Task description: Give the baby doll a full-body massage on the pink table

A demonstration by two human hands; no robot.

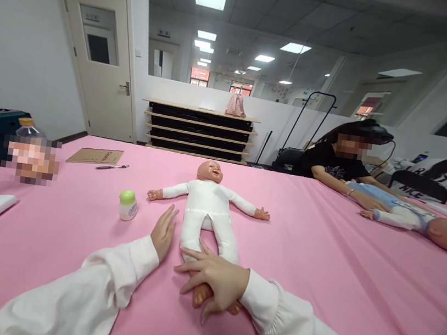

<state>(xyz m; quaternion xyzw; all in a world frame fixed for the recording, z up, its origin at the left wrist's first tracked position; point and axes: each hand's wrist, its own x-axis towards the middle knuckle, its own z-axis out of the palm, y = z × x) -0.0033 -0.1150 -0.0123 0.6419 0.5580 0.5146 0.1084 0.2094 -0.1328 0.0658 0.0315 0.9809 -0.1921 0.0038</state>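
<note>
So the doll point(206, 209) is lying flat on its back in the middle of the pink table point(314, 291), arms spread out, head toward 12 o'clock and feet toward 6. Right hand point(214, 280) is draped over the feet and ankles, fingers spread and curled loosely around them, more of a light hold than a hard clamp. Left hand point(163, 232) is open and flat, fingers together, resting on the table just beside the doll's leg at about 9 o'clock, holding nothing.

My guess on handling: the white cloth body looks soft and floppy, while the head, hands and feet look like harder plastic. Probably light, and not fragile. The limbs would likely dangle if you lift by the feet alone, so a hand under the torso or behind the head seems the steadier grip.

Little green-capped bottle point(127, 205) sits at 10 o'clock from the left hand, near but apart.
</note>
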